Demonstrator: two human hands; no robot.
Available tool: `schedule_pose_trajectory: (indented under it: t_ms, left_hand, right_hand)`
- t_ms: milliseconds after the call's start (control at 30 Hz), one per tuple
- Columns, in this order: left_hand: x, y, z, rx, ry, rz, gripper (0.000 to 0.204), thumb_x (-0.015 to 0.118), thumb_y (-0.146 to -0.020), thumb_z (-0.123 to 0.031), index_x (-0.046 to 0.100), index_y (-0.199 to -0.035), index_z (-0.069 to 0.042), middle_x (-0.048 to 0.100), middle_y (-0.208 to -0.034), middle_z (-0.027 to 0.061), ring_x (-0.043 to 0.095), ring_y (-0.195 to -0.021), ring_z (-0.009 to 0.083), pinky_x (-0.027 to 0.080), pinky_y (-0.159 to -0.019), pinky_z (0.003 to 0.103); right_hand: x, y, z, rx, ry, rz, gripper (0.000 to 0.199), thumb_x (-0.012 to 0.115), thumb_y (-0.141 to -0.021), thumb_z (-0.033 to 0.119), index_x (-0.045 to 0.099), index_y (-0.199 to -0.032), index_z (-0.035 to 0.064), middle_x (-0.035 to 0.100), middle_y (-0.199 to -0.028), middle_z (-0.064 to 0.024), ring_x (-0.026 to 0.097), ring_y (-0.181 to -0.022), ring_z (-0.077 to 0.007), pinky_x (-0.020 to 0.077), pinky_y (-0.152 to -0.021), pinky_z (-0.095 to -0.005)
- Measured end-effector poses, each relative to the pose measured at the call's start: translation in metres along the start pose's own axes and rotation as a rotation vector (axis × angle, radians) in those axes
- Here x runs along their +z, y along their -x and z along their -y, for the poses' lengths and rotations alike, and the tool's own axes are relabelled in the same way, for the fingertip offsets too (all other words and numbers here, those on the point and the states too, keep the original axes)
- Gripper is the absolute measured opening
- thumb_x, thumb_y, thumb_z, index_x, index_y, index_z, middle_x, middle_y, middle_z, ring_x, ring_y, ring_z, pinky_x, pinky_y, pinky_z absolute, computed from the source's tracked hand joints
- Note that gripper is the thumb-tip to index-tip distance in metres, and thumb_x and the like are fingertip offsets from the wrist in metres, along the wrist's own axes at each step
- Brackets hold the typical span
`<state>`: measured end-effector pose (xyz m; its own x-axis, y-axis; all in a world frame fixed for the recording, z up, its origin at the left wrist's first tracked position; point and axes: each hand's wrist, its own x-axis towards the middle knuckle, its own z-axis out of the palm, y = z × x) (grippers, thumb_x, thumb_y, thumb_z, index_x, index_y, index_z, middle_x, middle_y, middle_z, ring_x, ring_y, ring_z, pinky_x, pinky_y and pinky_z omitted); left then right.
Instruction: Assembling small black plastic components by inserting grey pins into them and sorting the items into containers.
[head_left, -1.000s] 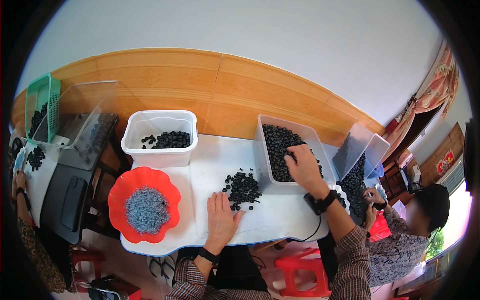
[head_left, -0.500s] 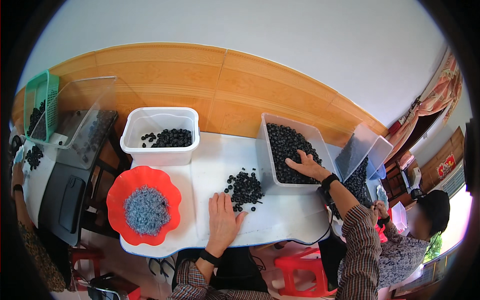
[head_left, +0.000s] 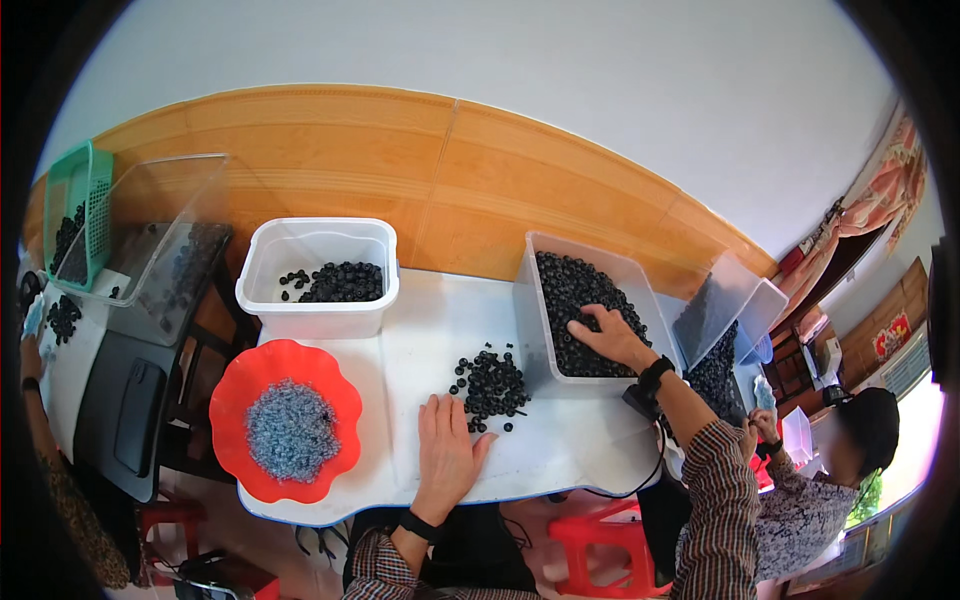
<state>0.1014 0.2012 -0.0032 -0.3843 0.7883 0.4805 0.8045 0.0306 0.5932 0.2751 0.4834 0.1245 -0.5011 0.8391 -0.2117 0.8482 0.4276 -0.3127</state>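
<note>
Inside the translucent bin (head_left: pixel 575 386), touching black parts (head_left: pixel 580 282) with half-curled right hand (head_left: pixel 616 340), unclear if gripping; on the white table (head_left: pixel 425 330), resting left hand (head_left: pixel 446 460) flat beside a small black pile (head_left: pixel 493 386).

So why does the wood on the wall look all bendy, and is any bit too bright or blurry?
Head view: the wooden wall panel bows because fisheye lenses bend straight edges; head view, right: the bright opening washes out white; head view, middle: the left hand and right hand look fairly sharp.
</note>
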Motion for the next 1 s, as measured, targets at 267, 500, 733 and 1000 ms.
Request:
schedule_pose_trajectory:
  t_ms: [267, 500, 733, 1000]
  left_hand:
    - [0.003, 0.000, 0.001, 0.003, -0.007, 0.001, 0.069, 0.073, -0.082, -0.030, 0.045, -0.127, 0.013, 0.047, -0.131, 0.0288, 0.039, -0.127, 0.0467, 0.028, -0.110, 0.057]
    - [0.004, -0.001, -0.001, 0.012, -0.009, -0.012, 0.067, 0.073, -0.082, -0.029, 0.046, -0.128, 0.012, 0.047, -0.130, 0.0289, 0.039, -0.127, 0.0467, 0.028, -0.111, 0.057]
    - [0.003, 0.003, 0.002, 0.010, -0.014, -0.020, 0.066, 0.072, -0.082, -0.029, 0.046, -0.128, 0.012, 0.047, -0.131, 0.0287, 0.039, -0.127, 0.0466, 0.028, -0.111, 0.056]
    - [0.000, 0.001, -0.004, 0.022, -0.004, -0.004, 0.069, 0.072, -0.082, -0.030, 0.045, -0.128, 0.012, 0.048, -0.131, 0.0282, 0.040, -0.127, 0.0465, 0.028, -0.111, 0.056]
  right_hand:
    - [0.004, -0.003, -0.024, 0.382, 0.174, -0.295, 0.075, 0.049, -0.090, 0.063, 0.040, -0.146, 0.0142, 0.031, -0.146, -0.0194, 0.031, -0.133, -0.0430, 0.0268, -0.104, -0.0642]
    - [0.013, -0.022, -0.022, 0.168, -0.001, -0.226, 0.083, 0.046, -0.085, 0.072, 0.037, -0.148, 0.0174, 0.034, -0.144, -0.0265, 0.031, -0.131, -0.0479, 0.0240, -0.111, -0.0522]
    - [0.025, 0.011, 0.042, -0.111, 0.127, -0.164, 0.069, 0.057, -0.084, 0.067, 0.050, -0.136, 0.0215, 0.043, -0.133, -0.0238, 0.041, -0.121, -0.0447, 0.0397, -0.101, -0.0531]
    - [0.024, 0.010, 0.029, -0.208, 0.101, -0.254, 0.047, 0.062, -0.088, 0.052, 0.061, -0.114, 0.0132, 0.053, -0.113, -0.0220, 0.056, -0.103, -0.0424, 0.0488, -0.088, -0.0471]
